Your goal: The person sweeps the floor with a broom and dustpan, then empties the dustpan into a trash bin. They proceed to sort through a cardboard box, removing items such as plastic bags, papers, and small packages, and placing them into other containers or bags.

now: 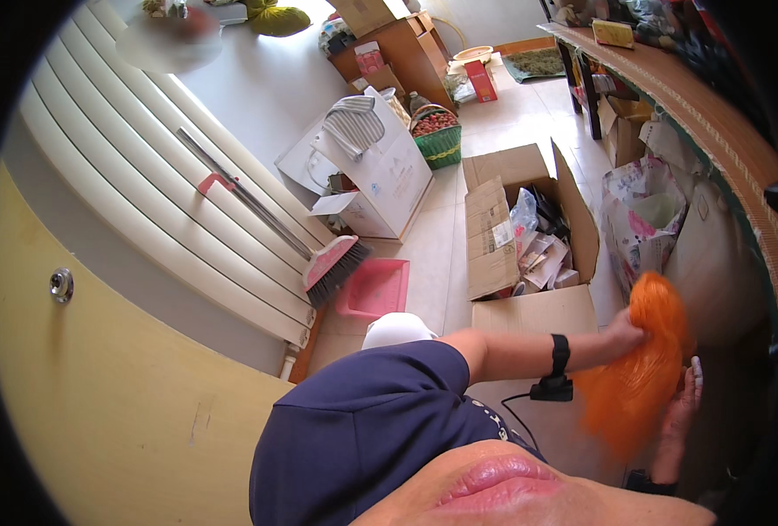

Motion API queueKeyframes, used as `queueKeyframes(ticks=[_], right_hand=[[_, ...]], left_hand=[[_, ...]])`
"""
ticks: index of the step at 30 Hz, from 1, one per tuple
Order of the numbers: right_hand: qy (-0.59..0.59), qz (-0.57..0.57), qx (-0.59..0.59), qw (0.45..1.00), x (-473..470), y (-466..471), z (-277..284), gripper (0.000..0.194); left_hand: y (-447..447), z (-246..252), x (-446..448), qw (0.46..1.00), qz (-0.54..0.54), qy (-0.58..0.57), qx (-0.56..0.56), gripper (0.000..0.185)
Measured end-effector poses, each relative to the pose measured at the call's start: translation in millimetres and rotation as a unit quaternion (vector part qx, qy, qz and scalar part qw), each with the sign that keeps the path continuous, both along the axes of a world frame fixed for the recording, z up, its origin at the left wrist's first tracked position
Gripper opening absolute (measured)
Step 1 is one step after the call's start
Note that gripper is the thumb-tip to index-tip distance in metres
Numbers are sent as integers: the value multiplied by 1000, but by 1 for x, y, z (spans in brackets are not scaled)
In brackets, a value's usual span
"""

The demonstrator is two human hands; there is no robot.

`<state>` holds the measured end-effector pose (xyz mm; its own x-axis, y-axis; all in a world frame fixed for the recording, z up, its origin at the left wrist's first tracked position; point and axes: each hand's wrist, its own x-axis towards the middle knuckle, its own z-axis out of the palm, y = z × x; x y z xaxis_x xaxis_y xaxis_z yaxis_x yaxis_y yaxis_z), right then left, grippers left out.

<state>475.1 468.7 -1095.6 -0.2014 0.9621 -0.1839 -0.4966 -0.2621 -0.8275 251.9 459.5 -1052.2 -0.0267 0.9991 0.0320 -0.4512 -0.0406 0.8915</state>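
My left hand [628, 334] reaches across to the right and grips a crumpled orange plastic bag [652, 368] near its bunched upper part. The bag hangs down and its lower edge is blurred. Beside the bag's right edge is my right hand [680, 407], its fingers stretched upward; part of the hand is behind the bag, and I cannot tell whether it touches. A black strap with a small device [553, 384] and a cable sits on my left forearm. Just beyond the hands stands an open cardboard box [494, 243] holding papers and a clear plastic bag [524, 209].
A floral bag [645, 217] stands beside the mat-covered platform [711, 112] on the right. A broom [330, 263] leans against the radiator [165, 191], near a pink dustpan [379, 289]. Farther off are a white carton [395, 177] and a green basket [438, 144] of red fruit.
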Motion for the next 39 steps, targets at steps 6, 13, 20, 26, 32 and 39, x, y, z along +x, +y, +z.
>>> queueKeyframes(ticks=[6,13,20,26,32,39], right_hand=[[-164,34,-16,986,30,1,7,52],[-66,197,-282,937,28,-36,-8,62],[71,304,-130,941,3,-56,-11,60],[-130,387,-92,908,8,-48,14,55],[-163,353,64,919,-9,-33,8,53],[-298,38,128,945,6,-37,-15,52]], left_hand=[[51,2,-10,942,214,244,86,25],[-2,29,7,989,-48,-135,-24,23],[-67,20,14,909,-167,-58,-378,25],[-51,-15,0,853,-329,191,-357,17],[-62,-38,38,866,-338,-126,-345,35],[-53,-84,7,874,-343,-63,-337,35]])
